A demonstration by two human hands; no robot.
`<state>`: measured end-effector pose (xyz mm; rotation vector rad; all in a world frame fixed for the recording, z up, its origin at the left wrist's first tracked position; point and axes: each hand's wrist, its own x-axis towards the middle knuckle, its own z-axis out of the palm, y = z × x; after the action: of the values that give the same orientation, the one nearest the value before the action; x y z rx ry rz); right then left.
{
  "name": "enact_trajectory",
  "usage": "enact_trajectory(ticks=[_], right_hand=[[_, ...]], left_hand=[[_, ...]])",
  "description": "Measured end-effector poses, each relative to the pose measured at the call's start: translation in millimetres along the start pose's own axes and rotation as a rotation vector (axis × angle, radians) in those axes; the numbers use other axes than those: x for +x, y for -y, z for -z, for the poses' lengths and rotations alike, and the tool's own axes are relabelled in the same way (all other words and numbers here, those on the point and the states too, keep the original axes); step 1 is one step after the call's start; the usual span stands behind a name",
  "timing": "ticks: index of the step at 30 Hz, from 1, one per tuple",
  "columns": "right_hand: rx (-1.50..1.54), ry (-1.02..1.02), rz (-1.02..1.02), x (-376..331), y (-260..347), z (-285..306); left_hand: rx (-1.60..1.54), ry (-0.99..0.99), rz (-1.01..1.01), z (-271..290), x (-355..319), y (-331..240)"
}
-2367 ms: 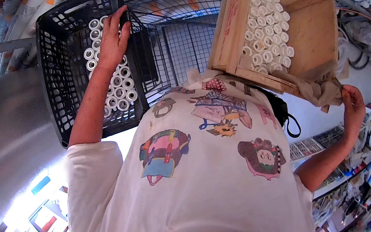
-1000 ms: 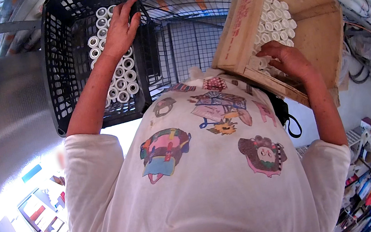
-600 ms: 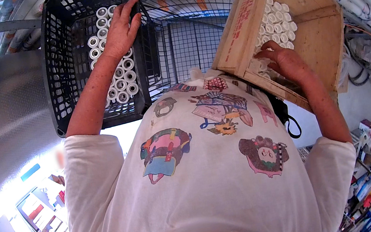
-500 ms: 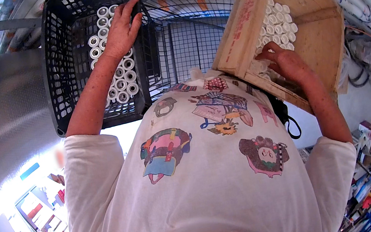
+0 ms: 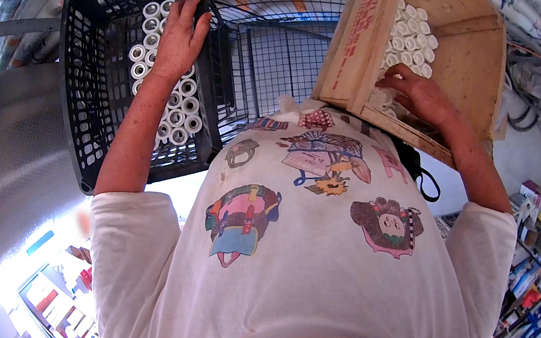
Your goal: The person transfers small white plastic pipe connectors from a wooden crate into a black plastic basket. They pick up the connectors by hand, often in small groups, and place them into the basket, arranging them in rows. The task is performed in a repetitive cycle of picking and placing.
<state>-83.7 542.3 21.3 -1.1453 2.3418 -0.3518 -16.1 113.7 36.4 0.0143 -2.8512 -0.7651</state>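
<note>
A black plastic crate (image 5: 83, 128) at the left holds rows of white ring-shaped pipe fittings (image 5: 178, 135), their round openings facing up. My left hand (image 5: 179, 45) lies over the crate's right side, fingers spread and tips near its rim; nothing shows in its grasp, and it hides some fittings. To the right stands a tilted brown box (image 5: 472, 59) with white fittings (image 5: 409, 41) heaped inside. My right hand (image 5: 421, 94) reaches into it, fingers curled near the lowest fittings and a crumpled clear plastic bag (image 5: 381, 100). What lies between those fingertips is hidden.
Between crate and box runs a dark wire-mesh rack (image 5: 271, 62). White printed pipes (image 5: 506, 1) lie behind. A black strap loop (image 5: 427, 186) hangs below the box. Cluttered goods (image 5: 534, 269) fill the lower right, and shelves (image 5: 59, 308) stand lower left.
The whole view has shifted slightly. Both hands stay at almost the same places, the left over the crate and the right inside the box.
</note>
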Motion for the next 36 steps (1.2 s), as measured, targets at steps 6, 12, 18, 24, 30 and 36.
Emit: enact_trajectory(ticks=[6, 12, 18, 24, 30, 36], right_hand=[[-0.010, 0.057, -0.055, 0.4, 4.1, 3.5], [-0.016, 0.109, -0.105, -0.3, 4.0, 0.1], [0.098, 0.080, -0.096, 3.6, 6.5, -2.6], [0.090, 0.052, -0.083, 9.1, 0.7, -13.8], [-0.003, 0.015, -0.125, 18.5, -5.6, -25.0], [-0.061, -0.067, -0.100, 20.6, -10.5, -28.9]], left_hand=[[0.005, -0.004, -0.007, -0.5, -0.1, 3.1], [0.010, -0.001, -0.002, -0.7, 0.9, 2.8], [0.010, 0.002, 0.007, 0.2, 0.0, 1.8], [0.011, 0.008, 0.022, -1.1, 0.8, 3.8], [0.024, -0.006, 0.005, 0.6, 0.3, 2.2], [0.043, -0.008, 0.002, 1.1, -0.4, 1.2]])
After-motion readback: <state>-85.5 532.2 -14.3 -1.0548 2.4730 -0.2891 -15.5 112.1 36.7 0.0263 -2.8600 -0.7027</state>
